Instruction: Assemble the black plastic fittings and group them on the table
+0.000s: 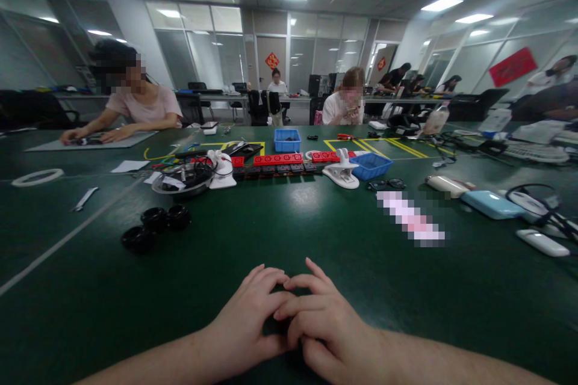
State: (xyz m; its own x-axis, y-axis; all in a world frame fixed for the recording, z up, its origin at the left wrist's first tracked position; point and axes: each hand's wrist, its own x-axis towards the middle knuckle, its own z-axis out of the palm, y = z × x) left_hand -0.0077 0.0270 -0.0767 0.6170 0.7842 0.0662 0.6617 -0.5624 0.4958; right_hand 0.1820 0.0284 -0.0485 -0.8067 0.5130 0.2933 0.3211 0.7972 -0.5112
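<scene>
Close to the table's near edge, my left hand (253, 310) and my right hand (329, 322) meet over the green tabletop (253, 234). The left one has its fingers loosely stretched. On the right one the fingers are bent but apart, and their tips touch the left hand's fingers. I see no object in either hand; the space between the palms is partly hidden and dark. Nearest on the left are several round black parts (154, 218). Ahead stands a row of red blocks (277, 159) with black blocks (289, 170) in front, between two white clamp-like pieces (342, 171).
A metal bowl (183, 190) holds black cables. Two blue bins (288, 142) sit farther back. A wrench (85, 198) and white ring (37, 177) lie left; glasses (387, 184) and a light-blue case (493, 204) lie right. Co-workers (144, 102) sit across the table.
</scene>
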